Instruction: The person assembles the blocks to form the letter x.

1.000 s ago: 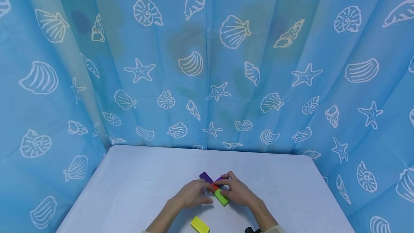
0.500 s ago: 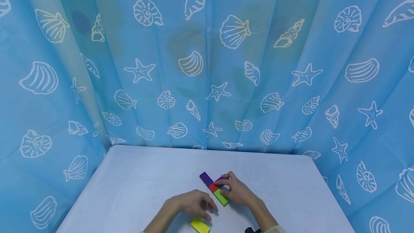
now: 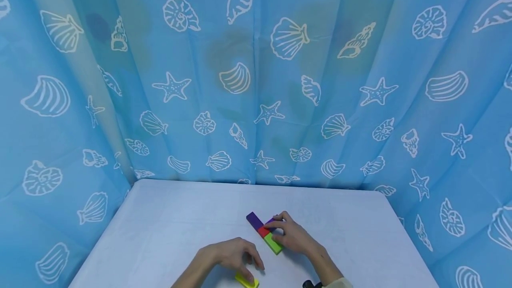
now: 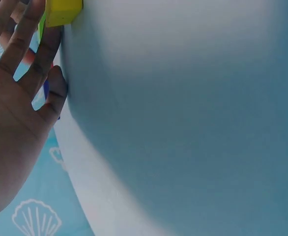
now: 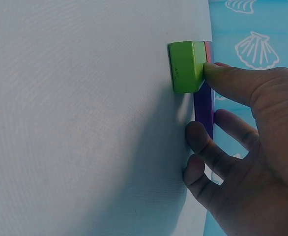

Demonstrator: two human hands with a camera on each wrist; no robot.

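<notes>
Several coloured blocks lie touching on the table: a dark purple block (image 3: 255, 221), a red block (image 3: 263, 231), a green block (image 3: 273, 244) and another purple block (image 5: 203, 108), partly hidden by the right hand. My right hand (image 3: 295, 236) rests at this group, its thumb touching the green block and its other fingers by the second purple block and the red one. Nearer me, my left hand (image 3: 238, 254) reaches over a yellow block (image 3: 247, 281), thumb right at it and fingers loosely extended. In the left wrist view the yellow block (image 4: 64, 12) overlaps the fingers.
A white cloth covers the table (image 3: 180, 217), with its far edge against a blue shell-patterned curtain (image 3: 256, 79). A small black object (image 3: 309, 284) sits at the bottom edge of the head view, beside the right forearm.
My left hand has left the joined blocks and moved back toward me to the yellow block, now partly covering it. The right hand has stayed at the group of blocks.
</notes>
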